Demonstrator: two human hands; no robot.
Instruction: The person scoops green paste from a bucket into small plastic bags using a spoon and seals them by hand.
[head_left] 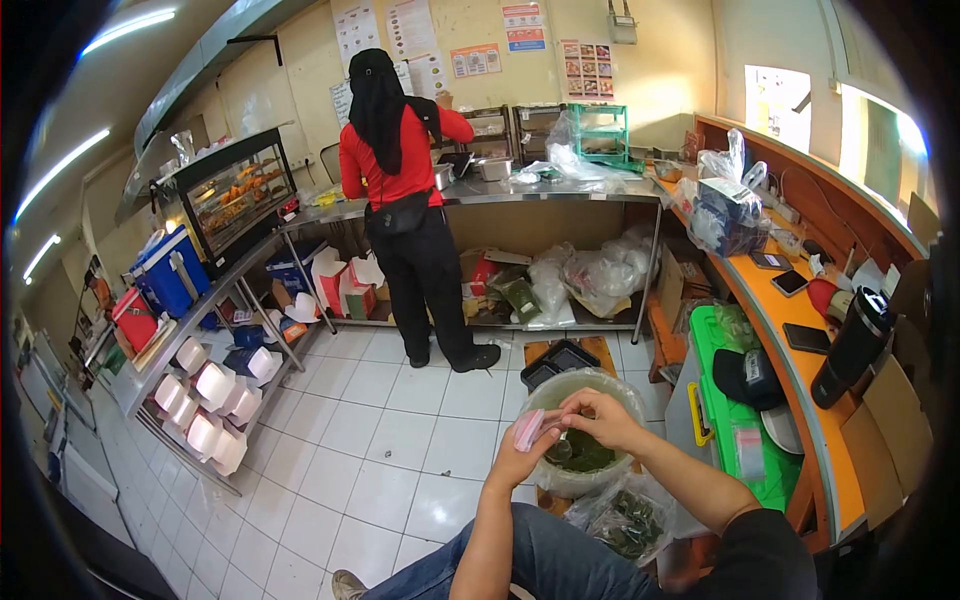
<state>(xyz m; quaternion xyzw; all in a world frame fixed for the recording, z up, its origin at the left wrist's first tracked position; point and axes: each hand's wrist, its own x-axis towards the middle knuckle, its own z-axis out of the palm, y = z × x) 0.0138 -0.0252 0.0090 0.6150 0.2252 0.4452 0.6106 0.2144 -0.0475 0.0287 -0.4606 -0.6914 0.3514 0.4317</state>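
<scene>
My left hand (522, 458) is closed around small clear plastic bags with pink stripes (528, 430), which lie across its palm. Close beside it, my right hand (602, 418) is pinched, its fingertips meeting those of my left hand; what they grip is too small to make out. Both hands are over a large tub lined with clear plastic (628, 393). Inside the tub shows a dark green mass (585, 455), with a clear cup-like thing partly hidden by my hands. An open plastic bag of green leaves (632, 520) stands at the tub's near side.
A black tray (560, 362) lies behind the tub. To the right are a green-lidded box (745, 400) and an orange counter (770, 300) with phones and a black tumbler (855, 345). A person in red (405, 180) stands at the metal table (550, 190).
</scene>
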